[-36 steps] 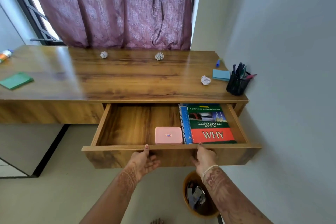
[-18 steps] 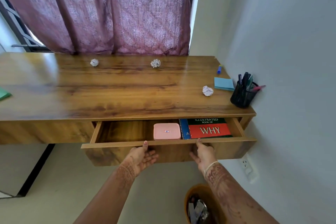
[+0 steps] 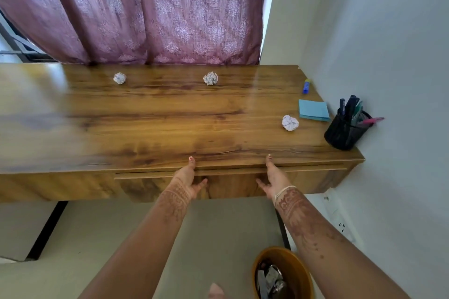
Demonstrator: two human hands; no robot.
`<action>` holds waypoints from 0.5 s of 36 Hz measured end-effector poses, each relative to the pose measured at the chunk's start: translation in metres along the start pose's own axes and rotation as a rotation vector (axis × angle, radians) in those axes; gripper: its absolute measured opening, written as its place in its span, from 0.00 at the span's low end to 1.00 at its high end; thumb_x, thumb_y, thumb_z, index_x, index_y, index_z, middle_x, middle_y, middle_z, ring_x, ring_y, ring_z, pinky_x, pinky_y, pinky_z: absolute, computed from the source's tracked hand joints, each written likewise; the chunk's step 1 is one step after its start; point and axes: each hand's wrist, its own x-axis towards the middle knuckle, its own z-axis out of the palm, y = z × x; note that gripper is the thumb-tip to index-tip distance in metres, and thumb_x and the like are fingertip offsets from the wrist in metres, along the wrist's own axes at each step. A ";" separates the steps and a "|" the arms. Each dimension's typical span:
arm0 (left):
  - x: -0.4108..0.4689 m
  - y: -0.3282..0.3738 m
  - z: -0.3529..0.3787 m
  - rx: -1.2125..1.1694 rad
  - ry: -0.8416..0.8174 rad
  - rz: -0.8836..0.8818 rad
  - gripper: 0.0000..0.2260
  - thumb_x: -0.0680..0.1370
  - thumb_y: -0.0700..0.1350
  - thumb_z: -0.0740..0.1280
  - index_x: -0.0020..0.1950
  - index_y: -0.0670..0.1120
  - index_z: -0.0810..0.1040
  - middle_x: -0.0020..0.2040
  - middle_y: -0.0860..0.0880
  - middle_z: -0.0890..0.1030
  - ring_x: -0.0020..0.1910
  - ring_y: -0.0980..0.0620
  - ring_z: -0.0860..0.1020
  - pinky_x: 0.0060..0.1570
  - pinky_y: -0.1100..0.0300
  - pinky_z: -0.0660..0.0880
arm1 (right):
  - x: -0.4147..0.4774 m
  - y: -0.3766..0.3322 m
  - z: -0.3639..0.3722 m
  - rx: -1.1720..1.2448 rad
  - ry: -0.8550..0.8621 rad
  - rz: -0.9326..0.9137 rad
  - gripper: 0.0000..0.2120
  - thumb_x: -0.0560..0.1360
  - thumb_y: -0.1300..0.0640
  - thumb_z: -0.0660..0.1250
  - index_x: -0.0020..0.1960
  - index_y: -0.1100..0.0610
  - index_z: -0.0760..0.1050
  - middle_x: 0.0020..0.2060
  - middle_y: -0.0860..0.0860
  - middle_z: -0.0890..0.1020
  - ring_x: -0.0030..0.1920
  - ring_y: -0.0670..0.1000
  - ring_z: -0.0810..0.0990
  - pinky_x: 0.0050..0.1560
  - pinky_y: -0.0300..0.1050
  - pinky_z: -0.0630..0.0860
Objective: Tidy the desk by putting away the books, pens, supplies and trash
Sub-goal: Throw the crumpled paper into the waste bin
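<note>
At the bottom edge of the frame an orange waste bin (image 3: 300, 266) is being cut off, and the grey scraps inside are too blurred to be named. Above it, the drawer (image 3: 230, 173) front is being pressed by the left hand (image 3: 190, 183) and the right hand (image 3: 274, 183). The fingers (image 3: 201, 183) of both are being held straight and spread, with nothing grasped. The drawer is sitting almost flush, so its contents are being hidden. Higher at the right, a crumpled paper ball (image 3: 290, 122), a blue note pad (image 3: 313, 110) and a black mesh pen holder (image 3: 343, 132) are being carried by the worktop (image 3: 150, 116). A small blue stick (image 3: 306, 86) beyond them cannot be identified. A second paper ball (image 3: 210, 78) and a third paper ball (image 3: 119, 78) are lying near the curtain (image 3: 145, 7). The worktop's left end is being washed out by glare.
</note>
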 end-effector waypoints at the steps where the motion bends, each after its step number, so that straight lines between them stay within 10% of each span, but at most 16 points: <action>1: 0.003 0.001 0.002 -0.008 -0.003 0.002 0.21 0.80 0.47 0.64 0.70 0.40 0.67 0.68 0.41 0.69 0.67 0.40 0.70 0.60 0.46 0.75 | 0.002 -0.001 0.001 -0.003 -0.002 -0.003 0.36 0.71 0.43 0.72 0.71 0.60 0.65 0.69 0.56 0.66 0.65 0.57 0.70 0.44 0.48 0.80; 18: 0.019 -0.011 -0.007 -0.066 -0.096 0.062 0.18 0.81 0.43 0.63 0.69 0.38 0.67 0.69 0.39 0.71 0.59 0.42 0.74 0.56 0.47 0.75 | 0.019 -0.003 -0.002 0.024 -0.068 -0.003 0.20 0.74 0.50 0.71 0.57 0.56 0.65 0.56 0.53 0.68 0.57 0.55 0.70 0.54 0.55 0.80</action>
